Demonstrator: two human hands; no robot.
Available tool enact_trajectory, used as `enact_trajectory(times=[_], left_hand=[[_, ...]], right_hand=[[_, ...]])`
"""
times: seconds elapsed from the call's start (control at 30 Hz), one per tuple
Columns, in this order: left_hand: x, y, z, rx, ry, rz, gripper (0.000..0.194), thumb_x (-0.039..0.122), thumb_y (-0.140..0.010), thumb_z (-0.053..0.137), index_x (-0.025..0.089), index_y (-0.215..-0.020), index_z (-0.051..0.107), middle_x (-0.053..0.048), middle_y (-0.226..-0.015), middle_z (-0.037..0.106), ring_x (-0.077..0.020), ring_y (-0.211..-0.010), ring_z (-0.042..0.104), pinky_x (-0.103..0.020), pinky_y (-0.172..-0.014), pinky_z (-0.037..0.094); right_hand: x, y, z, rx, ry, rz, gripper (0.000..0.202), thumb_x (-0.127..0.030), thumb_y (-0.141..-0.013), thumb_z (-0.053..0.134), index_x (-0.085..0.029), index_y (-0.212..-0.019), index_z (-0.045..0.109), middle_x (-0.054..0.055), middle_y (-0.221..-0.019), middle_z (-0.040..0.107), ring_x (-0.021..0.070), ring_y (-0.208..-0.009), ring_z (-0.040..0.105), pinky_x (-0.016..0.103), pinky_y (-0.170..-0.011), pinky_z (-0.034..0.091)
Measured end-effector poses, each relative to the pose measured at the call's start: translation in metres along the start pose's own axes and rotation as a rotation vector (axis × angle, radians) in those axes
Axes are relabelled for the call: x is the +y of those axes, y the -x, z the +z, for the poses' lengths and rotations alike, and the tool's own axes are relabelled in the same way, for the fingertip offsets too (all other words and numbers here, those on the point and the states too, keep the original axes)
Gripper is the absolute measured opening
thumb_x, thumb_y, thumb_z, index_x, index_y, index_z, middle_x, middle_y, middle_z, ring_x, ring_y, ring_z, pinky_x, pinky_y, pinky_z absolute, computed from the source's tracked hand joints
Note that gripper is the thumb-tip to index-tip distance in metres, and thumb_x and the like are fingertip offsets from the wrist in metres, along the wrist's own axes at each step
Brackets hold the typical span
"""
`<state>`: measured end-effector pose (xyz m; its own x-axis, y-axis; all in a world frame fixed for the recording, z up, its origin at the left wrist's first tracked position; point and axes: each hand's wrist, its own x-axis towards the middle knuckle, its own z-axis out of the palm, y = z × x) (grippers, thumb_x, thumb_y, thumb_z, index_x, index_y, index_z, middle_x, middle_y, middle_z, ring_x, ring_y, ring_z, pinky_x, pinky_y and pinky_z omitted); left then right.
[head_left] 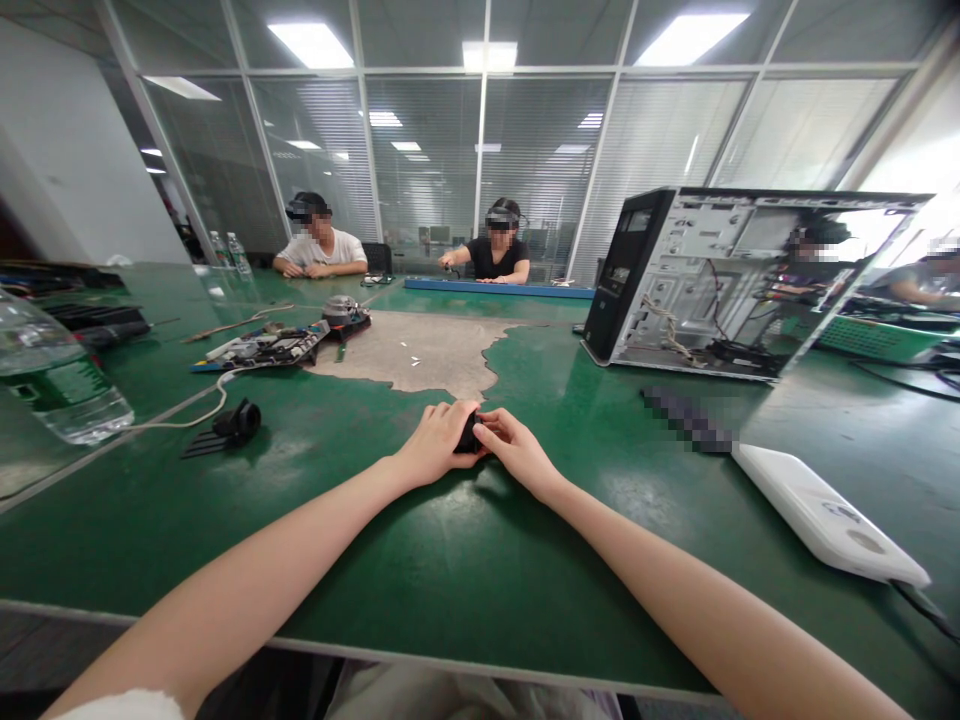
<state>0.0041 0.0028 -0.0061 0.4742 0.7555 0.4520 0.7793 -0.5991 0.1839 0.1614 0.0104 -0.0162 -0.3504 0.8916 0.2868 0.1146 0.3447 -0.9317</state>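
Black, small, chunky part [469,434] | left hand [437,441] curls round its left side | right hand [514,448], fingers bent, pinches its right side | longest way: can't tell

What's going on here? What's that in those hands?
Someone is holding a small black part in both bare hands: the left hand curls around it, and the right hand grips the other side. The hands hide most of it, so I can't tell what it is. On the green table, an open computer case stands to the right.
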Motion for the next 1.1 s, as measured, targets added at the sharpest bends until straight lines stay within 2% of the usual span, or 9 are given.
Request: enact_trajectory(times=[0.07,0.2,0.4,0.7,0.87,1.1], left_hand=[[0.0,0.0,0.0,0.005,0.001,0.0,0.056,0.036,-0.068,0.058,0.02,-0.115,0.031,-0.008,-0.113,0.047,-0.024,-0.096,0.044,-0.037,-0.081,0.031],[0.0,0.0,-0.001,0.006,-0.002,0.006,0.056,0.039,-0.069,0.057,0.02,-0.115,0.032,-0.008,-0.111,0.047,-0.024,-0.094,0.045,-0.037,-0.08,0.032],[0.001,0.0,-0.001,0.0,-0.006,-0.002,0.056,0.037,-0.068,0.058,0.02,-0.115,0.031,-0.008,-0.111,0.047,-0.0237,-0.095,0.045,-0.037,-0.081,0.032],[0.001,0.0,-0.002,-0.015,-0.011,0.006,0.059,0.03,-0.065,0.061,0.02,-0.115,0.031,-0.007,-0.112,0.047,-0.0233,-0.094,0.045,-0.036,-0.08,0.032],[0.0,0.0,-0.002,0.004,-0.02,0.018,0.057,0.034,-0.067,0.059,0.019,-0.114,0.031,-0.008,-0.112,0.047,-0.0236,-0.095,0.045,-0.036,-0.08,0.032],[0.001,0.0,-0.003,-0.002,-0.035,0.019,0.057,0.035,-0.067,0.059,0.019,-0.114,0.031,-0.007,-0.114,0.047,-0.0235,-0.094,0.046,-0.035,-0.079,0.033]], right_hand=[[0.003,-0.001,0.001,0.016,0.004,-0.002,0.023,-0.039,-0.077,0.045,-0.019,-0.087,0.052,0.0,-0.079,0.057,0.012,-0.074,0.055,0.026,-0.066,0.049],[0.009,-0.004,0.002,0.029,0.008,0.005,0.023,-0.039,-0.077,0.045,-0.02,-0.087,0.051,0.0,-0.082,0.056,0.0121,-0.076,0.054,0.026,-0.066,0.049],[0.011,-0.006,0.002,-0.021,0.025,0.015,0.027,-0.035,-0.078,0.044,-0.021,-0.102,0.048,0.003,-0.094,0.056,0.0128,-0.08,0.054,0.027,-0.069,0.048],[-0.004,0.004,0.004,-0.048,0.062,-0.101,0.018,-0.03,-0.078,0.044,-0.022,-0.094,0.044,0.001,-0.096,0.051,0.0116,-0.08,0.054,0.024,-0.064,0.048],[0.004,0.0,0.004,-0.008,0.059,-0.092,0.018,-0.034,-0.079,0.042,-0.022,-0.091,0.045,0.001,-0.09,0.052,0.0108,-0.075,0.054,0.024,-0.063,0.048],[0.01,-0.003,0.002,-0.011,0.07,-0.044,0.029,-0.033,-0.079,0.044,-0.022,-0.106,0.044,0.004,-0.097,0.052,0.0129,-0.083,0.053,0.028,-0.071,0.047]])
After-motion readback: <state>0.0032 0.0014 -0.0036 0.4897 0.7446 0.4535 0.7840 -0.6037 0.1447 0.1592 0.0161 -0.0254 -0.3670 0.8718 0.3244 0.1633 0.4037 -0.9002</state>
